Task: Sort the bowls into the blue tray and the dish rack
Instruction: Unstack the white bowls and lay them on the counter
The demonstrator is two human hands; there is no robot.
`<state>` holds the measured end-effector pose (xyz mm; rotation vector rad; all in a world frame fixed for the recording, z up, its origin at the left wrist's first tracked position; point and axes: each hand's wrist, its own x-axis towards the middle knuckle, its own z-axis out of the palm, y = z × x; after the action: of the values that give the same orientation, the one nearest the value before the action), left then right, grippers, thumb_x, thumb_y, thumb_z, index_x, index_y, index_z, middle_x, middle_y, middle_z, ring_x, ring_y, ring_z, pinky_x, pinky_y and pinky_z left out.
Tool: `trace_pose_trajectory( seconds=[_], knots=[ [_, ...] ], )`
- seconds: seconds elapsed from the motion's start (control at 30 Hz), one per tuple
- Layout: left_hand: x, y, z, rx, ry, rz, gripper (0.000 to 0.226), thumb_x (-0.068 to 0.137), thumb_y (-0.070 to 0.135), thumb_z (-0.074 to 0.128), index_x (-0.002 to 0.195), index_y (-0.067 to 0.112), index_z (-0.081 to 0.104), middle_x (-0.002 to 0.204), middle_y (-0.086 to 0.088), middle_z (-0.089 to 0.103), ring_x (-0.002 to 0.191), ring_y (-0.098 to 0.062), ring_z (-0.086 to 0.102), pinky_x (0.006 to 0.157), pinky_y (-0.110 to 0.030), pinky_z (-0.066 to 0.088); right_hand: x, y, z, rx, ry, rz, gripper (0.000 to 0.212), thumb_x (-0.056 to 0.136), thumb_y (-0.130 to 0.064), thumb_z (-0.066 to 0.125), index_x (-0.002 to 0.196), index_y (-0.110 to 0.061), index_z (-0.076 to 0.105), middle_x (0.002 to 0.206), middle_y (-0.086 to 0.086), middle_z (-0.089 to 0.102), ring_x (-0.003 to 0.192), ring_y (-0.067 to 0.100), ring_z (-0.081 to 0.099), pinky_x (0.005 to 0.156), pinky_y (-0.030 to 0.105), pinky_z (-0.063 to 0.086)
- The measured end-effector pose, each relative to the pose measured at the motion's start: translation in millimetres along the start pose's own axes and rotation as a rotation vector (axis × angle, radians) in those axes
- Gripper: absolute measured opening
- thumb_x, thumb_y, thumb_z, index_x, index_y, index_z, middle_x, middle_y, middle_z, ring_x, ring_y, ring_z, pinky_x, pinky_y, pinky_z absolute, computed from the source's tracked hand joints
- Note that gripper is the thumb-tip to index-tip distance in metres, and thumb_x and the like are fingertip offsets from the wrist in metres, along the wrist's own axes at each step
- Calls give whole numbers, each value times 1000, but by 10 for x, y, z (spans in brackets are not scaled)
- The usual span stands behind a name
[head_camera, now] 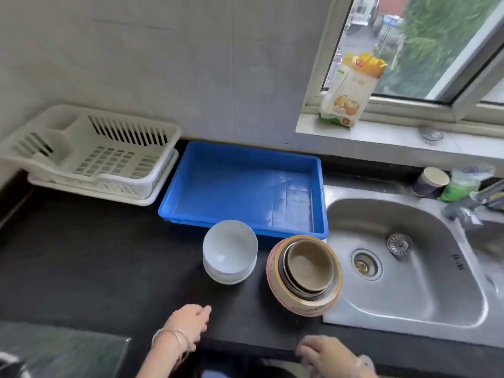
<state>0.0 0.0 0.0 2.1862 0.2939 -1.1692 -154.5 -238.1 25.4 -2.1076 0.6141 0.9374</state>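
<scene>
A stack of white bowls [230,251] stands on the black counter in front of the blue tray [246,214]. To its right a stack of brown and tan bowls [305,274] sits beside the sink. The blue tray holds nothing. The white dish rack [90,156] stands at the back left, also with nothing in it. My left hand [188,324] hovers low over the counter, below the white bowls, fingers loosely curled and holding nothing. My right hand [327,354] rests at the counter's front edge, below the brown stack, holding nothing.
A steel sink [409,257] fills the right side. A paper cup [431,181] and a green bottle [461,184] stand behind it. A food packet [351,88] leans on the window sill. A glass panel [62,350] lies at the lower left.
</scene>
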Motion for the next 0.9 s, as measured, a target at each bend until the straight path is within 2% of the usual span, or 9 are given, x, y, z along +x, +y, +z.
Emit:
trace_pose_trajectory(
  seconds=[0.07,0.1,0.17,0.27,0.37,0.5,0.73,0.83,0.9],
  knots=[
    [30,85,-116,-134,151,154,23,91,31,47,79,18,62,81,-3,66,59,-18,56,57,-27,51,50,-196,-145,160,67,-61,18,88,-32,48,81,-29,64,77,-7,65,63,5,60,60,19,50],
    [27,144,-179,-143,229,244,18,91,31,48,90,21,63,90,-3,67,73,-20,62,69,-32,55,73,-319,-238,217,130,-112,18,91,-29,48,85,-29,65,77,-6,65,60,6,59,57,20,51],
    [-11,304,-295,-121,331,364,28,92,31,48,117,25,57,111,0,65,98,-21,61,91,-36,50,144,-612,-449,218,298,-220,17,93,-28,49,93,-26,65,79,0,67,67,15,62,65,31,54],
    [9,476,-329,-21,364,450,44,92,30,49,135,25,42,133,1,54,109,-18,58,96,-33,42,376,-994,-642,78,436,-280,26,94,-32,48,114,-20,59,89,2,68,86,25,64,81,35,49],
    [43,580,-319,1,355,474,45,91,30,50,135,27,42,134,-1,53,115,-21,56,95,-38,46,640,-1308,-696,31,440,-232,34,94,-36,46,119,-15,55,104,5,70,96,28,63,81,32,44],
    [108,593,-289,-14,377,476,45,90,28,51,134,24,43,133,-4,54,116,-24,55,96,-38,47,871,-1481,-599,-59,514,-171,25,90,-34,51,99,-11,58,98,11,68,94,31,59,70,32,38],
    [170,507,-252,-131,367,502,40,95,29,41,135,24,43,135,-1,52,121,-20,51,102,-38,44,917,-1550,-575,-71,627,-154,12,92,-17,42,86,-11,50,93,19,65,83,35,57,63,30,33],
    [213,534,-304,-180,372,482,36,96,29,40,129,21,51,128,-3,58,113,-20,55,99,-41,47,790,-1486,-643,54,666,-196,14,90,-15,47,77,-12,45,86,22,66,82,39,61,63,34,41],
    [249,586,-336,-125,398,480,33,93,26,47,124,19,55,119,-3,61,100,-17,58,91,-33,49,692,-1433,-700,164,680,-216,14,88,-14,51,75,-10,47,82,24,65,79,42,64,70,43,51]
  ],
)
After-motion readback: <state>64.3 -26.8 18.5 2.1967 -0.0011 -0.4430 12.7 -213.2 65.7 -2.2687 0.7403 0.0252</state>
